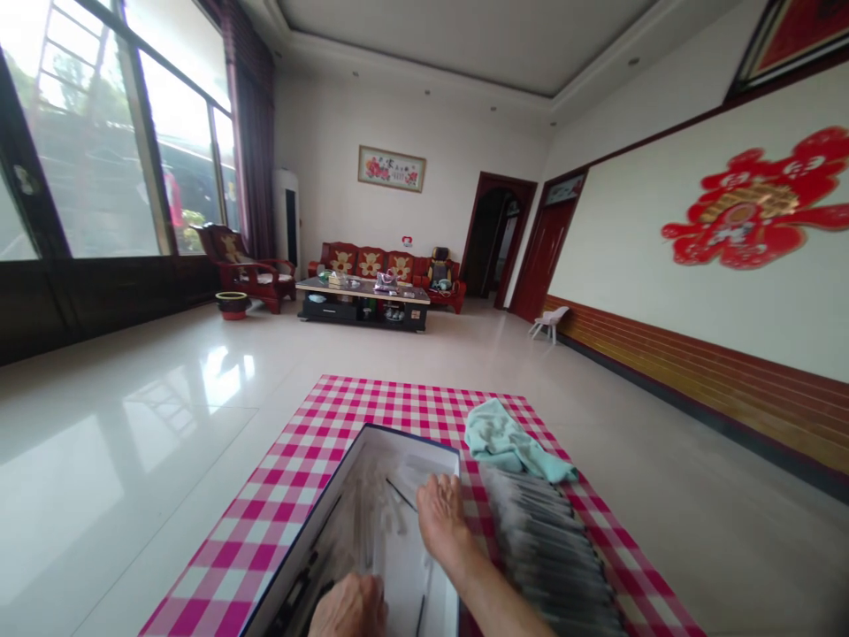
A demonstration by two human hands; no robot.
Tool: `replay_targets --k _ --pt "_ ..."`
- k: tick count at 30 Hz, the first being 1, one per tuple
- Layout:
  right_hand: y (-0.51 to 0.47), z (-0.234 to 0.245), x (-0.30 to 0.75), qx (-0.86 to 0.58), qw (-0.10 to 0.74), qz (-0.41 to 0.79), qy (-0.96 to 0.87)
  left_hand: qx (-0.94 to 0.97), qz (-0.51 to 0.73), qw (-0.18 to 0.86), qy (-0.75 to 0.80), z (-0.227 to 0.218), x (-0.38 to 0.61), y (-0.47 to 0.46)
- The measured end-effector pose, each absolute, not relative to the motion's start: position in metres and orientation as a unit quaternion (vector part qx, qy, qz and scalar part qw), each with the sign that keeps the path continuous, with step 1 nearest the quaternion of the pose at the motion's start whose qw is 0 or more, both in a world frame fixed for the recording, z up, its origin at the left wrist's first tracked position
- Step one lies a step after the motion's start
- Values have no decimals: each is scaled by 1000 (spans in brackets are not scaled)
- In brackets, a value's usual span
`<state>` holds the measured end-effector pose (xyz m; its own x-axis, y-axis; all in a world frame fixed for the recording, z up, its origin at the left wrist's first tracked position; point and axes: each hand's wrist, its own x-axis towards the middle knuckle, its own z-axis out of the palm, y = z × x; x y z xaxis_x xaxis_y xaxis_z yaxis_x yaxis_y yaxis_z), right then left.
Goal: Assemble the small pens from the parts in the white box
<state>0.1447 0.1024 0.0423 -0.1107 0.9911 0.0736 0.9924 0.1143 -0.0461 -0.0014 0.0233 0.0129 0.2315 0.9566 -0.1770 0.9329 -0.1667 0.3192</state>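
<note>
Bare, 2 in number: left hand (350, 607) and right hand (440, 515), with rounded knuckles. The right forearm (500, 588), uncovered, tapers toward the wrist.

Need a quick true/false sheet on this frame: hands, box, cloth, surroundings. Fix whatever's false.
1. The right hand is farther from the camera than the left hand. True.
2. The box has a lid covering it. False: it is open, with loose items visible inside.
3. A row of dark, slim items lies to the right of the box. True.
4. The pale teal cloth is inside the box. False: it lies outside, to the box's right.
5. The checked tablecloth is blue and white. False: it is pink and white.
</note>
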Motion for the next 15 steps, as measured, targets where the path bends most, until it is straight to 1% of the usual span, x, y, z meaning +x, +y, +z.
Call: replay_targets --k 4,9,12,15 --pt "110 33 136 -676 41 13 -736 760 63 188 619 20 -3 31" --pt "113 26 140 -681 62 42 -728 744 135 189 627 16 -8 39" --pt "106 30 145 -674 91 61 -730 721 181 202 638 12 -11 38" --pt "96 38 146 -654 141 89 -738 693 229 229 645 12 -12 41"
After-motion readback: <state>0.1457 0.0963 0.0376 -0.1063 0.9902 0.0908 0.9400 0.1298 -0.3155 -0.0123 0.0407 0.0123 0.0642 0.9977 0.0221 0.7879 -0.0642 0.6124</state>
